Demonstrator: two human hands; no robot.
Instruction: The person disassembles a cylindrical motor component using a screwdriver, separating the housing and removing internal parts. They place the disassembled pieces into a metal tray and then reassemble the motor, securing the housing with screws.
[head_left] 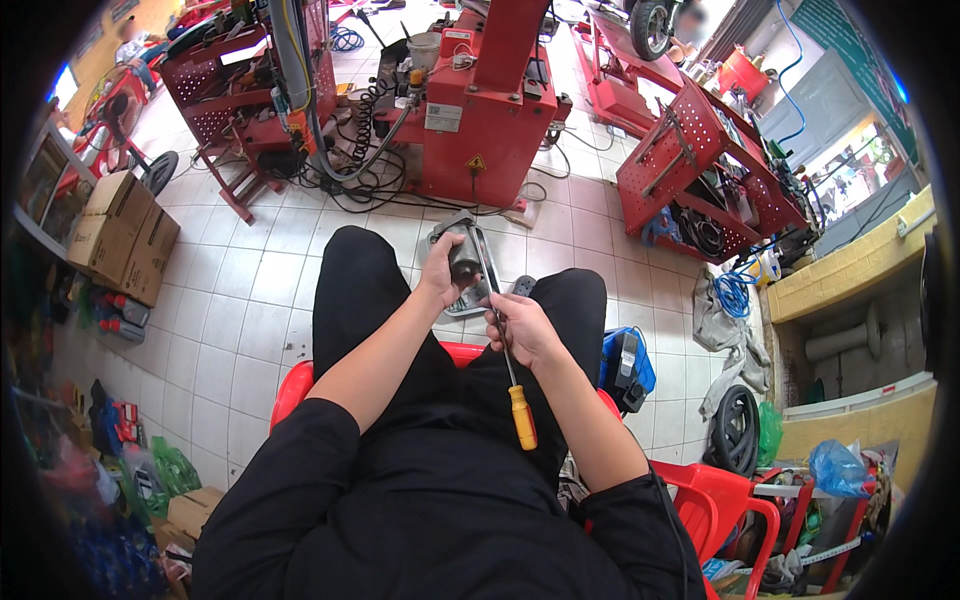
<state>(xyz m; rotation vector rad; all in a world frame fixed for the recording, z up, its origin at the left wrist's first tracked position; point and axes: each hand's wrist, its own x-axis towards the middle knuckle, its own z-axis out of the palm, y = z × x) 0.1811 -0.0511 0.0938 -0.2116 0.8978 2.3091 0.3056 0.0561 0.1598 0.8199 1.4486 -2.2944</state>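
Observation:
Between my knees, my left hand [441, 271] is closed around a rounded grey metal part [463, 258]; its exact kind is hard to make out. A long screwdriver with a yellow handle [523, 416] slants across in front of me. My right hand [522, 328] pinches it by the shaft, handle toward my lap. The shaft's far end reaches up beside the metal part, and whether the two touch is unclear. Below both hands, on the tiled floor, a shallow metal tray [468, 312] shows partly, with my hands hiding much of it.
I sit on a red plastic chair [292, 392]. Ahead stands a red machine [485, 135] with cables on the floor. Red perforated carts [668, 160] flank it. Cardboard boxes [125, 238] are at left; a blue-and-black case [628, 368] and a black tyre [735, 430] lie at right.

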